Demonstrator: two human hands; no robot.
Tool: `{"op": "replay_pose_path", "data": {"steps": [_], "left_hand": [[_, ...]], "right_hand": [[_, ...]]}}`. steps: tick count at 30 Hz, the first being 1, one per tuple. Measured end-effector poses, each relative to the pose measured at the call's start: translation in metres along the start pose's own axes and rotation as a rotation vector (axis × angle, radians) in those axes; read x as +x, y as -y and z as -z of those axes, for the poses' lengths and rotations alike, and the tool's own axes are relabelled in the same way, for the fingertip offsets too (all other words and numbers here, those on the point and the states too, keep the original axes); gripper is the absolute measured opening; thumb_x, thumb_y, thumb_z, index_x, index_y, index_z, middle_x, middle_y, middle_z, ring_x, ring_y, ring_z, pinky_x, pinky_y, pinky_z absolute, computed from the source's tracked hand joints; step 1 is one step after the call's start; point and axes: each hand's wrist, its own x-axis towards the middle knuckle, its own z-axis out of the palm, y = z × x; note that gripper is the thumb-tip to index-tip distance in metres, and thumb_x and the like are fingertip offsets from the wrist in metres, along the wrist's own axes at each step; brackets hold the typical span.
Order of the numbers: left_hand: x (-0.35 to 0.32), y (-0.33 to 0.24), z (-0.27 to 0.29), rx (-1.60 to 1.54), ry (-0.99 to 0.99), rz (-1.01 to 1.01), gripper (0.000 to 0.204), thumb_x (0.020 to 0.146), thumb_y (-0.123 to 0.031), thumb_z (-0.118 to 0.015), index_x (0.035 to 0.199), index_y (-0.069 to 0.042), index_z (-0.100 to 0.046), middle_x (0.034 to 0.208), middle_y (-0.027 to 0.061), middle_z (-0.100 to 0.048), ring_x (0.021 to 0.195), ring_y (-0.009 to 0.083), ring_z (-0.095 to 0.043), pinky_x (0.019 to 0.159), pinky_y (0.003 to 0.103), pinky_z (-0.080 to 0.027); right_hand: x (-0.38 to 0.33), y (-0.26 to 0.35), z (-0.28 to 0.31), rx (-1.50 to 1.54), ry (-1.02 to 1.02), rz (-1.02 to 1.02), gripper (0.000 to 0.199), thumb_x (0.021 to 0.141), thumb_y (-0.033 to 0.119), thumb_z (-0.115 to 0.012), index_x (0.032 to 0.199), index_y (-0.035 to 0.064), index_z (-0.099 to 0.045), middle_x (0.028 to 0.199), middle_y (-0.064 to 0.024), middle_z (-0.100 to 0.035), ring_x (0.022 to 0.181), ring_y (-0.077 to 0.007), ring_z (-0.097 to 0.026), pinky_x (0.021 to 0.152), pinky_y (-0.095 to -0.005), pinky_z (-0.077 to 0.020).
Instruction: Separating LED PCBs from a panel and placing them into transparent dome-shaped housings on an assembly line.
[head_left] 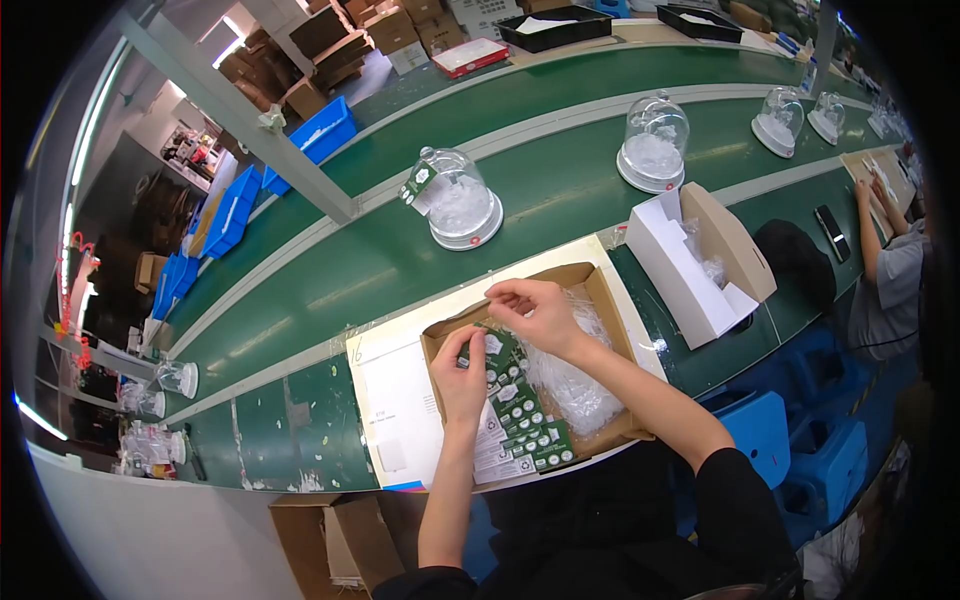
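Observation:
Both hands are raised over a shallow cardboard tray. My left hand is closed, thumb and forefinger pinched at the edge of a green printed tag. To its right, my right hand is also closed in a pinch; anything between its fingertips is too fine to make out. More green-and-white tags lie overlapping in the tray's left half. A heap of thin clear plastic strands fills the right side. Beyond my hands stands a clear dome on a white base, with a green tag hanging on it.
More clear domes stand along the green conveyor. Right of the tray is an open white carton holding clear plastic. A phone lies near a co-worker's arms. Blue stools are below the table edge.

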Motion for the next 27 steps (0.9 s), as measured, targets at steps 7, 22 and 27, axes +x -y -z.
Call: {"op": "replay_pose_path", "data": {"steps": [7,22,27], "left_hand": [[0.0,0.0,0.001,-0.013,-0.017,-0.013,0.012,0.09,-0.005,-0.064,0.093,0.006,-0.066,0.095,0.0106,-0.068,0.088,0.0161,-0.062,0.079,0.026,-0.049],[-0.002,0.005,-0.006,-0.199,0.081,0.119,0.028,0.095,0.0,-0.055,0.122,0.006,-0.057,0.109,0.0098,-0.067,0.097,0.0109,-0.063,0.085,0.021,-0.047],[-0.003,-0.006,-0.01,-0.169,0.018,0.129,0.021,0.092,-0.001,-0.061,0.111,0.006,-0.064,0.096,0.0062,-0.069,0.087,0.0074,-0.063,0.078,0.019,-0.048]], "right_hand": [[0.0,0.006,0.001,-0.095,0.202,0.128,0.01,0.081,0.009,-0.07,0.089,0.004,-0.071,0.085,-0.0027,-0.068,0.071,-0.0095,-0.06,0.058,-0.0212,-0.0466],[-0.004,0.004,0.003,-0.355,0.065,0.283,0.01,0.08,0.009,-0.069,0.083,0.0025,-0.062,0.082,-0.0084,-0.062,0.069,-0.0215,-0.064,0.061,-0.0302,-0.0513],[-0.006,0.008,0.006,-0.404,0.07,0.302,0.01,0.08,0.01,-0.069,0.082,0.0038,-0.061,0.082,-0.007,-0.062,0.068,-0.0216,-0.064,0.059,-0.0312,-0.0506]]}}
